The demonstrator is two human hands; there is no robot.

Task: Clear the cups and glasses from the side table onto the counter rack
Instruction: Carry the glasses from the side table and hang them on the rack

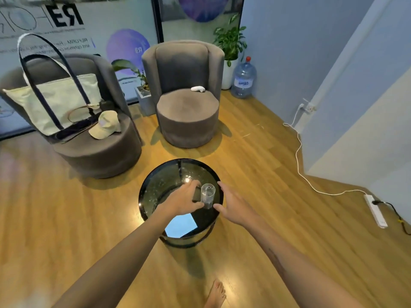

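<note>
While both hands are reaching over the side table (155, 185):
Glass (208, 195): standing upright, at 3 o'clock on the tabletop.
Left hand (184, 202): spreading open, thumb touching the glass, holding nothing.
Right hand (233, 206): hovering open beside it, empty.

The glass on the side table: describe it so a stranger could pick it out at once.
Find the round black side table on the wooden floor in front of the two grey armchairs. On its right half, between the left hand and the right hand, stands an upright clear glass. It is the only see-through thing on the table; a dark flat object lies beside it.
</note>
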